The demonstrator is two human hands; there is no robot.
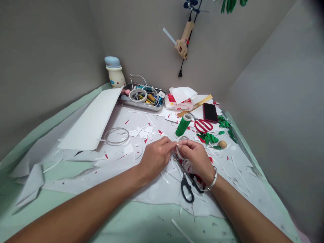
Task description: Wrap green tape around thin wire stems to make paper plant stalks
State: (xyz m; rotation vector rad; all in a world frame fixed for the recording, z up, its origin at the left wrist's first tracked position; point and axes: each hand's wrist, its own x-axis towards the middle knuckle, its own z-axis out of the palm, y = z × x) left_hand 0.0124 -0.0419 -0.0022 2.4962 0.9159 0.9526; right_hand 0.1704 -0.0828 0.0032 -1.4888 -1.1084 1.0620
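Note:
My left hand [157,156] and my right hand [198,158] meet fingertip to fingertip above the middle of the table. Both are closed in a pinch at a tiny whitish piece [178,143], too small to name. Behind the fingers a tape roll [182,138] partly shows. Just beyond it stands a spool of green thread [183,125], slightly tilted. Black-handled scissors [185,179] lie under and in front of my right hand, their blades partly covered. Red and white scraps show beneath that hand.
Paper scraps [141,131] litter the white sheet. A metal tray [141,106] of spools, a tissue pack [179,104] and a phone [210,112] line the back. Red-handled scissors [201,121], green leaf-like pieces [209,138] and a small brown ball [222,144] lie right. A glue gun [184,42] hangs above.

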